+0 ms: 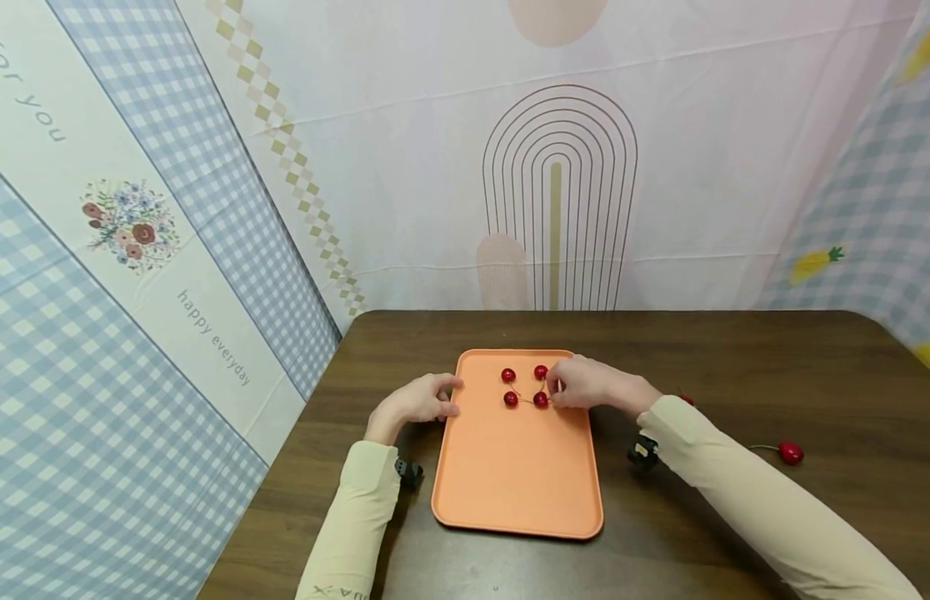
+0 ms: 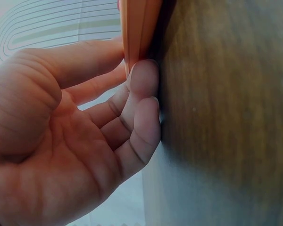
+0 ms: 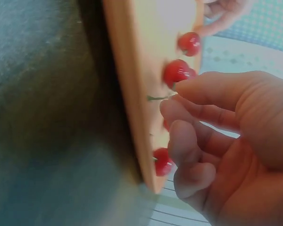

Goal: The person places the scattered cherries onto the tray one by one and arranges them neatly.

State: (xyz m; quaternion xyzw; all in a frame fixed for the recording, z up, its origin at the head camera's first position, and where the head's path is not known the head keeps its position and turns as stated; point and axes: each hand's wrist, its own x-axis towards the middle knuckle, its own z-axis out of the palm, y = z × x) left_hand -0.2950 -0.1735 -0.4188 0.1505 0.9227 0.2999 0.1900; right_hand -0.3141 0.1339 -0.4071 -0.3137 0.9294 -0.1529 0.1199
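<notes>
On the orange tray [image 1: 518, 475], near its far end, lie several red cherries with thin stems, among them a front-row cherry [image 1: 540, 400] beside the right fingertips. My right hand [image 1: 583, 382] has thumb and index fingertips together at a green stem [image 3: 156, 98], pinching it in the right wrist view; which cherry it belongs to is partly hidden. At the tray's left edge, my left hand [image 1: 420, 398] grips the rim, thumb against the side and curled fingertips by the underside in the left wrist view.
Right of the tray on the dark wooden table [image 1: 705, 350], a cherry [image 1: 791, 452] lies with its stem pointing left. Another red cherry [image 1: 686, 399] shows partly behind the right sleeve. Patterned cloths hang behind and at the left.
</notes>
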